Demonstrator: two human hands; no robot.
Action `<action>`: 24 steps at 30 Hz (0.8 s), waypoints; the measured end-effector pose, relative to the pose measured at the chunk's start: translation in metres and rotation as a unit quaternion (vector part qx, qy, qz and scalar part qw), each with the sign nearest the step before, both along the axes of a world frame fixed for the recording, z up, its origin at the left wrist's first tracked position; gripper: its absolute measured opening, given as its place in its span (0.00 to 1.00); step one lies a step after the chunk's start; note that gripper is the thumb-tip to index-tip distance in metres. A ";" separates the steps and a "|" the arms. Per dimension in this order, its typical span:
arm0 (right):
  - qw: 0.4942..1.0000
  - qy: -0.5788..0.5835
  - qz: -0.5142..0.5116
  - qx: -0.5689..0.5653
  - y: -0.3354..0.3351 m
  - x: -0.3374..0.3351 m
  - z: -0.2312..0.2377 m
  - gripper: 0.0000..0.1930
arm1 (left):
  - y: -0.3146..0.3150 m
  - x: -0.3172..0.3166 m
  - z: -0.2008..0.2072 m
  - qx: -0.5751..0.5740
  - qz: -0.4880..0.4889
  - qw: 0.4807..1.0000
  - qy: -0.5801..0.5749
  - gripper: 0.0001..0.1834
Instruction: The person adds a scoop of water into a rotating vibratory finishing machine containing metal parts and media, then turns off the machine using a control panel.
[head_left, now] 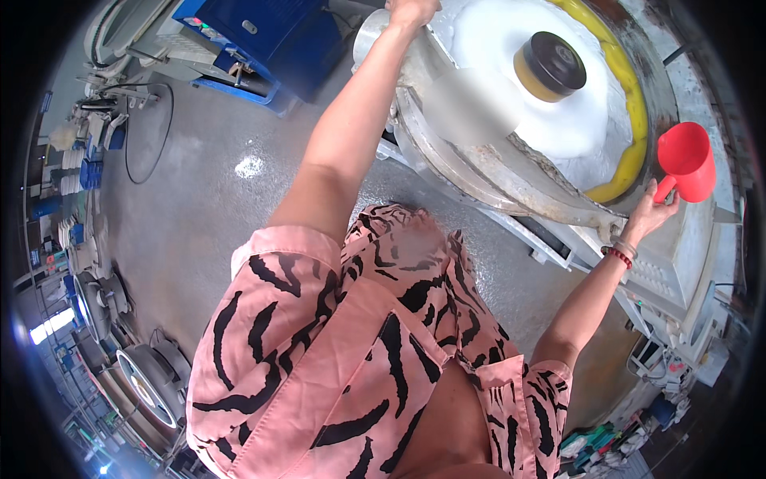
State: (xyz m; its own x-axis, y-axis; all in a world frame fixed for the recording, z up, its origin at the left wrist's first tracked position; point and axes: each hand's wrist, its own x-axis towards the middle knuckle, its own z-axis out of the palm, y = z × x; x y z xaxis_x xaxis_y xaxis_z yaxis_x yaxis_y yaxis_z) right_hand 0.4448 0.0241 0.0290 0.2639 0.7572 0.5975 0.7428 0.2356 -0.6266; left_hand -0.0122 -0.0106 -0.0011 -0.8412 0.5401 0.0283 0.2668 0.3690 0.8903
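My right hand (656, 214) is closed round the handle of a red plastic jug (688, 160), held over the right rim of a large round machine tub (471, 188). My left arm reaches up to the tub's far left side. There my left hand (412, 9) is at the rim, partly cut off by the picture's upper edge, so I cannot make out its fingers. White foam (487, 36) fills much of the tub around a central post (554, 65) with a black cap. Along the inner wall runs a thick yellow band (630, 104). A blurred patch hides part of the near rim.
A blue machine cabinet (275, 40) stands at the upper left, beside the tub. The grey floor (215, 199) looks wet and shiny. More round machines (148, 383) line the lower left, with stacked goods (72, 172) above them. Assorted items (606, 443) lie at the lower right.
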 end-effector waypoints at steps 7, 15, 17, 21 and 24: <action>0.995 0.013 0.032 0.090 -0.006 -0.003 0.006 0.30 | 0.001 0.000 -0.004 0.029 -0.001 0.998 0.049 0.28; 0.998 0.047 -0.015 0.030 -0.001 -0.001 0.002 0.28 | 0.007 -0.015 -0.023 0.074 -0.032 0.996 0.032 0.27; 0.998 0.050 -0.020 0.022 -0.001 0.002 0.001 0.28 | 0.005 -0.013 -0.017 0.072 -0.058 0.996 -0.006 0.33; 0.999 0.039 -0.029 0.007 -0.003 0.000 0.007 0.27 | 0.001 -0.011 -0.011 0.077 -0.083 0.992 -0.060 0.38; 0.999 0.034 -0.039 0.003 -0.004 0.001 0.008 0.26 | 0.000 -0.011 -0.012 0.088 -0.086 0.990 -0.064 0.37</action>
State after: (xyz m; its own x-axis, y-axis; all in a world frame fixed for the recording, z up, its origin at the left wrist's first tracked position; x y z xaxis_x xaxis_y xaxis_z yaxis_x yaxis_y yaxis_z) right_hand 0.4458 0.0199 0.0375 0.3624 0.7295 0.5801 0.7144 0.1823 -0.6756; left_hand -0.0236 -0.0104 -0.0133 -0.7403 0.6714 0.0335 0.1925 0.1640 0.9675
